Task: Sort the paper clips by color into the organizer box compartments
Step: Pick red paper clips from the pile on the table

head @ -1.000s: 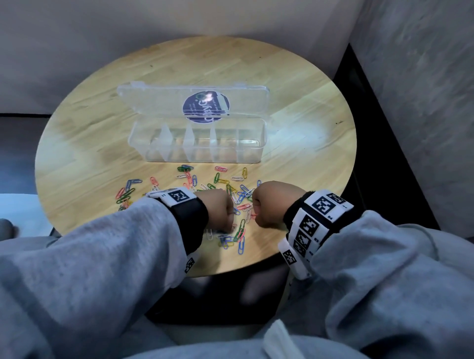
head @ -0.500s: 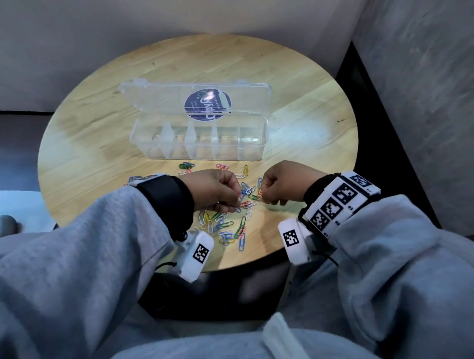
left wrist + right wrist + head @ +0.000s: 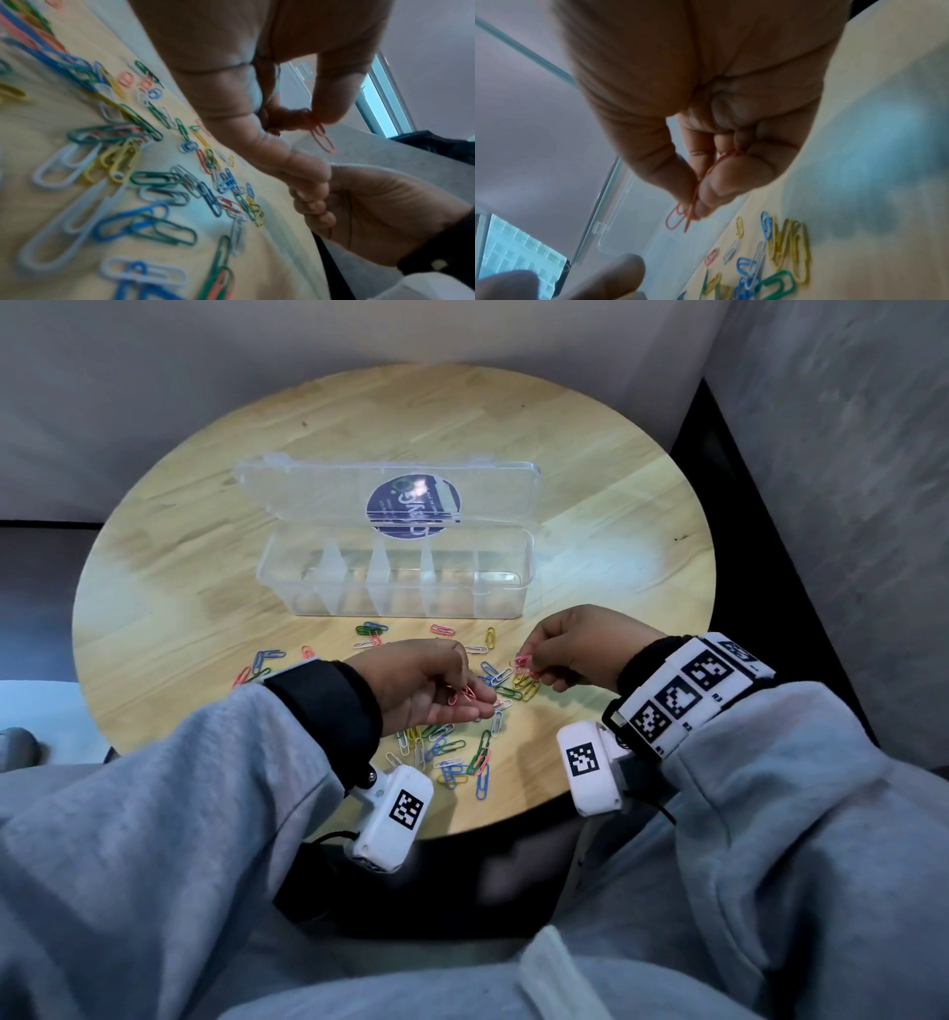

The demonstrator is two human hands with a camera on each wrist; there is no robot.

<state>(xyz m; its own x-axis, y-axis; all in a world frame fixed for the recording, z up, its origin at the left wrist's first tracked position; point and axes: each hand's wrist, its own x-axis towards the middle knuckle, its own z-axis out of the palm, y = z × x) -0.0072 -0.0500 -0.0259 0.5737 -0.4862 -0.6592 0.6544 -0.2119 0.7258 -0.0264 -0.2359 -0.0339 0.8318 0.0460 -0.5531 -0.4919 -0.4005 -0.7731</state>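
Nearest us, loose paper clips [image 3: 452, 752] litter the round table [image 3: 154, 608]. Our left hand [image 3: 421, 683] pinches red clips [image 3: 462, 693]; our right hand [image 3: 580, 647] pinches another red clip [image 3: 524, 662]. Beyond stands the open organizer box [image 3: 395, 577], its compartments showing no clips.

Hands: 2, the left hand [image 3: 429, 683] and the right hand [image 3: 575, 647]
Organizer box [image 3: 395, 598]: 1, lid open
Compartments: 5, set off by 4 dividers
Tabletop [image 3: 169, 588]: 1
Paper clips [image 3: 452, 752]: too many, overlapping, to count exactly
Wrist cameras: 2
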